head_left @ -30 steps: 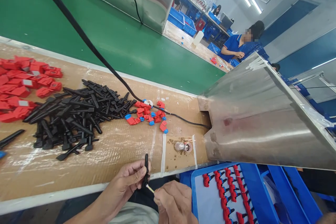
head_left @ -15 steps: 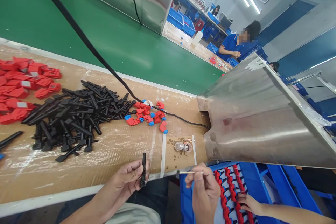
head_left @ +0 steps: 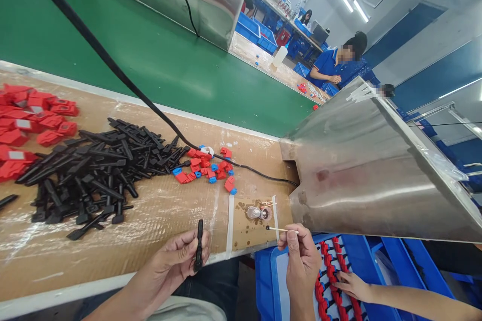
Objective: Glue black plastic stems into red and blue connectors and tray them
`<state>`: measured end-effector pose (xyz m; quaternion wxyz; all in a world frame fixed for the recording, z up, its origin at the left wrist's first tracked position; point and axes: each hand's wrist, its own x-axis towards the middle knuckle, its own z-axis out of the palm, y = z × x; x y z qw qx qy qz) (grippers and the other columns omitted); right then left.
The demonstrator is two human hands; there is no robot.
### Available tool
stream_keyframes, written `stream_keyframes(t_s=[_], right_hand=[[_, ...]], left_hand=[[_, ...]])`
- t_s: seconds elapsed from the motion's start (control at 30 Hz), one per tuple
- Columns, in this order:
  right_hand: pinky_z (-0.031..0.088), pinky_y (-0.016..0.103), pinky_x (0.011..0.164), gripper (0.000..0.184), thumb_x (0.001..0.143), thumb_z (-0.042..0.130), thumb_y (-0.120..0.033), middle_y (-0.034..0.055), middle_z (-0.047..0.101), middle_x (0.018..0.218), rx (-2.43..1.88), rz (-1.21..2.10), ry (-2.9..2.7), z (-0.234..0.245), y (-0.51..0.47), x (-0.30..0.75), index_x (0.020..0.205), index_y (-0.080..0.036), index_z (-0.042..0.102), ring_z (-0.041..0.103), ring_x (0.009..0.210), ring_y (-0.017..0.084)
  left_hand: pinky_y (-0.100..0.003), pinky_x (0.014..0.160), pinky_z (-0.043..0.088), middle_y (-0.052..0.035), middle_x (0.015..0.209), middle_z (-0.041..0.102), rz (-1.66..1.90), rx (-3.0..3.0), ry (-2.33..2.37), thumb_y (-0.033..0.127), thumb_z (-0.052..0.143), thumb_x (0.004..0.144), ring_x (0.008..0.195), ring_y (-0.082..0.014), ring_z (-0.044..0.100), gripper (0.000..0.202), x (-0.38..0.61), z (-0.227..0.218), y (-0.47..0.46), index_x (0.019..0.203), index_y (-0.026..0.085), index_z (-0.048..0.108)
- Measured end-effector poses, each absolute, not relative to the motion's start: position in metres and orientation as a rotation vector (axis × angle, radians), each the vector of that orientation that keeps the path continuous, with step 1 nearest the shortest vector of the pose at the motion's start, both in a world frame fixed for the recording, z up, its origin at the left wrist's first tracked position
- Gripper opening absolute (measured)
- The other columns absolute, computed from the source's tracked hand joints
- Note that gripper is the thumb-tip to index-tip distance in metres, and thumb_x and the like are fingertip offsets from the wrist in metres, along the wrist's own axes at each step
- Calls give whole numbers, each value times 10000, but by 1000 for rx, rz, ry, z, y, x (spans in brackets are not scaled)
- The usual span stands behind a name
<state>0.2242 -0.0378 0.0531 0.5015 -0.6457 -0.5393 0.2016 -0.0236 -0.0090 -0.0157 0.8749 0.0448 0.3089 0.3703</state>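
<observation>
Lower centre, your left hand (head_left: 175, 263) has its fingers closed on a black plastic stick (head_left: 198, 246), upright at the tabletop (head_left: 161, 225) edge. Your right hand (head_left: 301, 258) pinches a thin swab (head_left: 280, 229) near the small clear dish (head_left: 258, 212). The steel chute (head_left: 369, 170) crowds the right, and another person's hand (head_left: 348, 286) lies in the blue tray (head_left: 269, 281). There is bare tabletop before the pile of black sticks (head_left: 98, 170).

Black parts pile (head_left: 94, 170) beside red pieces (head_left: 26, 130); cable (head_left: 113, 67) across green belt (head_left: 226, 75); steel chute (head_left: 369, 160) right.
</observation>
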Motion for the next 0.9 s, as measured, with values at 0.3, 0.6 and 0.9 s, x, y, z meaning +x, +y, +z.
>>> stream_keyframes(t_s=[0.3, 0.6, 0.9], right_hand=[[486, 258, 646, 218, 1085, 453, -247, 28, 673, 833, -1646, -31, -1841, 40, -24, 221, 1028, -204, 658, 643, 711, 155], [498, 262, 631, 304, 1094, 422, -273, 40, 689, 784, -1765, -227, -1857, 16, -15, 242, 976, -189, 689, 667, 692, 173], [578, 305, 592, 441, 1089, 389, -367, 170, 805, 1051, -1814, -447, -1989, 14, -15, 255, 1285, -144, 716, 779, 785, 260]], left_hand=[[-215, 650, 519, 14, 736, 671, 757, 71, 772, 437, 1043, 466, 723, -163, 563, 387, -29, -22, -12, 713, 241, 818], [-203, 573, 478, 22, 619, 666, 805, 75, 766, 481, 1044, 425, 615, -135, 560, 414, -30, -21, -10, 658, 224, 817], [-233, 618, 498, 10, 714, 681, 816, 35, 702, 424, 1045, 466, 652, -149, 565, 377, -33, -22, -13, 710, 237, 826]])
